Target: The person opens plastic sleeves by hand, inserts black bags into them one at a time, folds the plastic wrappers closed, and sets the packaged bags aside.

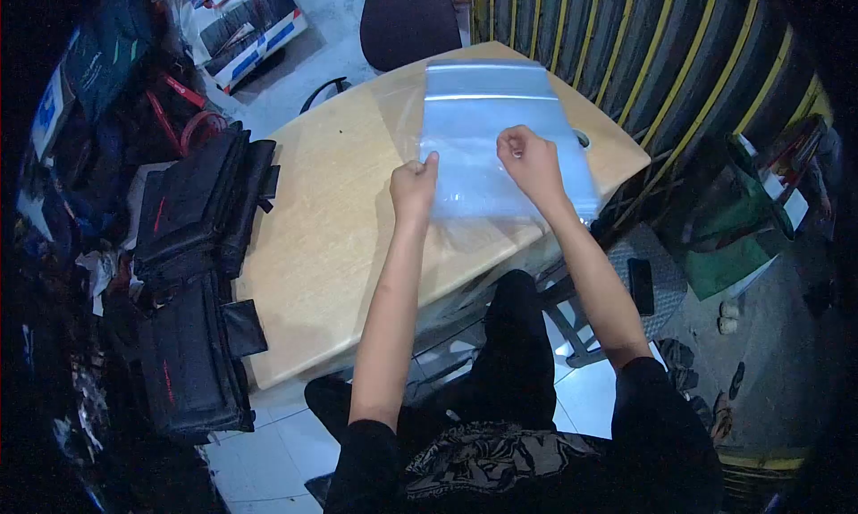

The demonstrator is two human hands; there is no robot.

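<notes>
A stack of clear plastic sheets or bags (487, 112) lies on the wooden table (313, 237), with a loose clear film spreading past its left side. My left hand (415, 189) is closed at the stack's left edge, thumb up, gripping the plastic there. Over the right half of the stack is my right hand (529, 161), its fingers curled together; whether anything thin is between them cannot be made out.
Black bags (192, 210) sit along the table's left edge. A dark chair (409, 22) stands beyond the table. A ribbed shutter is at the back right, a green bag (728, 228) at the right. A phone (640, 286) lies on a woven seat.
</notes>
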